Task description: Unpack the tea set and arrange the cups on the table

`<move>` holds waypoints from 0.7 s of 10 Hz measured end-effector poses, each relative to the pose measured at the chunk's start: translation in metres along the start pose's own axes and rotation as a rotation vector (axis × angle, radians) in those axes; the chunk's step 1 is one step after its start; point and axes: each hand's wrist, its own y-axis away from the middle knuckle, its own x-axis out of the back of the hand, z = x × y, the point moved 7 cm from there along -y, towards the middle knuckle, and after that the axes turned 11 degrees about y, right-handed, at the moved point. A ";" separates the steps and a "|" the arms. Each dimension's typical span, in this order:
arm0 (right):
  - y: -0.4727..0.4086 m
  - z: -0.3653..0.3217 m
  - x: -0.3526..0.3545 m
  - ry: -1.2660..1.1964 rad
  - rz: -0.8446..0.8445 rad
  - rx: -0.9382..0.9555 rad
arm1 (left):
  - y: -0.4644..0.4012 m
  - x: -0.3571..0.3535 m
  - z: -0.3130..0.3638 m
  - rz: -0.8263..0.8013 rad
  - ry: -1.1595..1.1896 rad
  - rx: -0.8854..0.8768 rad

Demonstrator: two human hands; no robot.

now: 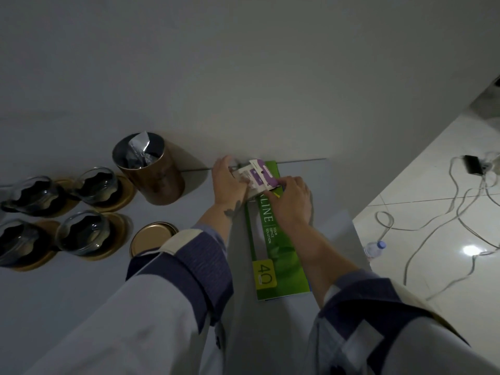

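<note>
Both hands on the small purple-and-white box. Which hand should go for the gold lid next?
Left, probably. The left hand is on the side of the small box nearer the gold lid; the right hand would have to cross over the left forearm.

A green folder point(278, 247) marked "40" lies flat on my tabletop point(81, 307). Past the tabletop's right edge, on the glossy white floor point(422, 190), stands a small water bottle point(374, 249), with grey cables point(433, 212) looping toward a black adapter point(473, 164).
</note>
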 end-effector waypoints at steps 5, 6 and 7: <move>0.000 -0.002 0.000 0.017 0.010 -0.036 | 0.020 -0.008 -0.006 -0.185 -0.203 0.062; -0.005 -0.005 0.005 0.085 -0.090 -0.039 | 0.023 0.003 0.004 -0.188 -0.252 0.026; 0.008 -0.010 0.020 0.205 -0.102 -0.054 | 0.031 0.026 0.019 -0.147 -0.326 0.005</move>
